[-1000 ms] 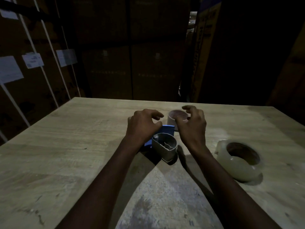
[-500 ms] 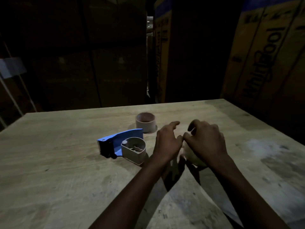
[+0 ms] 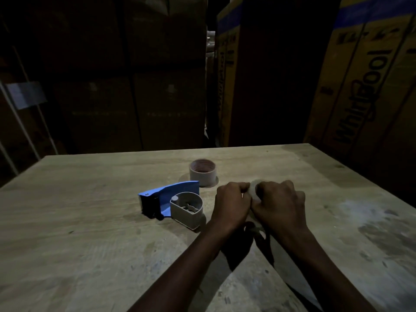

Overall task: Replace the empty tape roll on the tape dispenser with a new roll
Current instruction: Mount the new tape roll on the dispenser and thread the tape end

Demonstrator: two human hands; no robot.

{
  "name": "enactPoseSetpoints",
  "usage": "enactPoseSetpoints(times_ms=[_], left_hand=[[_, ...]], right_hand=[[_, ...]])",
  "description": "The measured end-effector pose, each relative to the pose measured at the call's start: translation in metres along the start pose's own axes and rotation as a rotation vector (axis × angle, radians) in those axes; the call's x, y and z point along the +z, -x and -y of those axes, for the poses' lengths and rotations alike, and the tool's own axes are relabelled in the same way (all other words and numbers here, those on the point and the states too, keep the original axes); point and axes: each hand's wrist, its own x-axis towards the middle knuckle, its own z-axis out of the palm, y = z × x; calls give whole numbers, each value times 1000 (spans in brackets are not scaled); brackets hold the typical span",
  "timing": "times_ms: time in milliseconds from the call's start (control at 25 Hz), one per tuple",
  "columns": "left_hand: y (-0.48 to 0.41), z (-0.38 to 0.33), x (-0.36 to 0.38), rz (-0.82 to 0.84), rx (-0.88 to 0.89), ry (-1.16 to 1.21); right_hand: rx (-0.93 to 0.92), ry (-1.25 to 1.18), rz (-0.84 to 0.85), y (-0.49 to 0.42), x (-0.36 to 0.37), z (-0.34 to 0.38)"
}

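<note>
Two forearms reach in from the near edge of the pale wooden tabletop, and the two hands meet just right of its middle. The left hand and the right hand are pressed together, knuckles up, both curled around the one new tape roll. Only a small pale, translucent arc of that roll shows between the fingers at the top; the rest is hidden under the hands, and whether it rests on the wood or is lifted cannot be told.

Just to the left of the left hand lies one tape dispenser, on its side, untouched. It has a blue flat body with a dark end pointing left, and a grey rounded hub facing up with nothing on it.

Beyond the dispenser, near its blue tip, stands one empty tape roll: a bare pinkish-brown cardboard core, upright, open end up, apart from both hands.

Behind the tabletop rise dark stacked cardboard cartons, those on the right printed with large lettering.
</note>
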Motion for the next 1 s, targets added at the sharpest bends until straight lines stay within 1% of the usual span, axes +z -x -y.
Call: enactPoseSetpoints(times_ms=[120, 200, 320, 440, 520, 600, 680, 800, 880, 1000], left_hand=[[-9, -5, -27, -170, 6, 26], [-12, -6, -54, -312, 26, 40], [-11, 9, -93, -422, 20, 22], [-4, 31, -118, -475, -38, 42], [3, 43, -126, -471, -69, 56], [10, 50, -131, -423, -108, 117], [14, 49, -138, -352, -160, 270], [19, 47, -151, -272, -199, 473], [22, 48, -158, -273, -201, 500], [26, 54, -167, -316, -205, 414]], right_hand=[[-153, -74, -154, -18, 1, 17], [-283, -94, -216, -31, 4, 35], [-441, -102, -241, -43, 13, 58], [-511, -160, -209, -49, 28, 66], [-525, -220, -170, -51, 38, 66], [-520, -291, -111, -51, 46, 64], [-501, -398, -67, -50, 48, 62], [-488, -510, -74, -48, 48, 61], [-489, -540, -68, -47, 49, 61], [-492, -571, -44, -47, 50, 59]])
